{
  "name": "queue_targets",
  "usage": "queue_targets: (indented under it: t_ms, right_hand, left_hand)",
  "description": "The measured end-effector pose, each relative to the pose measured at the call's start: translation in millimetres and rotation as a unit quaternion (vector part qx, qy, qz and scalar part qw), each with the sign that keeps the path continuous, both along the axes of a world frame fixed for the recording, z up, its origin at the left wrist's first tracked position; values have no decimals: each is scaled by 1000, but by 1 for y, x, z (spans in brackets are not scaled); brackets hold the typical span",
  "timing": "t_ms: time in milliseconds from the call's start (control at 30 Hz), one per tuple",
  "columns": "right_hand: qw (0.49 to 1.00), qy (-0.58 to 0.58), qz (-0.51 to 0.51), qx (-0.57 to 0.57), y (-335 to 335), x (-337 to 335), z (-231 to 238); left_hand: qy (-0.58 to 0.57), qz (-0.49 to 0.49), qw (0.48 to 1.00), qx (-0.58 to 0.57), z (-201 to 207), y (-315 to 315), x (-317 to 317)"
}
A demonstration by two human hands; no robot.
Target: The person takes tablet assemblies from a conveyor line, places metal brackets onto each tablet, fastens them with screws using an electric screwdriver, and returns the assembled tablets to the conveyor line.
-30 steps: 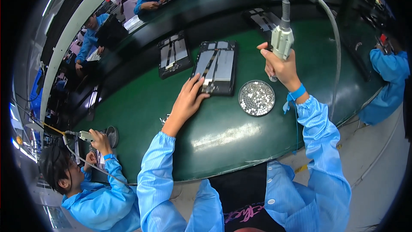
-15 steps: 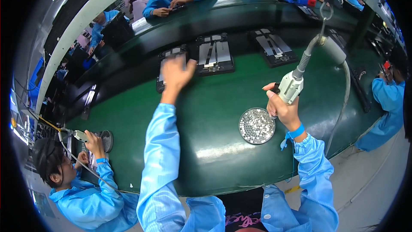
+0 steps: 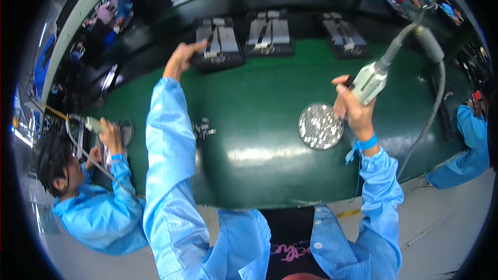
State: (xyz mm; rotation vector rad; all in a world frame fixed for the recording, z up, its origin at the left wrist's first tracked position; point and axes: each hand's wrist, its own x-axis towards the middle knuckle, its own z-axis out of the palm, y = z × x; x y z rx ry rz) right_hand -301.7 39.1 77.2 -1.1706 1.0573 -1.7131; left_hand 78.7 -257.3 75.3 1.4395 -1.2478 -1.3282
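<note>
My left hand reaches to the left edge of a flat black electronic device, one finger stretched onto its side and the other fingers partly hidden. Grey panels and dark strips show on the device. My right hand is closed around a white electric screwdriver that hangs from a cable. Just left of that hand lies a round dish filled with small silvery pieces. Beside my left sleeve, partly covered by it, is a dark object with small light parts.
Two similar devices lie to the right along the far side of the green table. A grey cable loops down on the right. At left a co-worker holds another screwdriver; other people work across and at right.
My left hand has moved off the top of the leftmost device to its left edge. The view has shifted. My right hand still grips the screwdriver beside the dish.
</note>
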Motion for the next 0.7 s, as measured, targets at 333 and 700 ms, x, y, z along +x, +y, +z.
queue_targets:
  t_ms: [333,700]
  right_hand:
    - [1000,16,14,-14,-5,3,-7]
    - [999,19,27,-16,2,11,-8]
  left_hand:
    - [91,27,993,-77,16,230,3]
    - [-393,-47,910,-125,-40,370,-30]
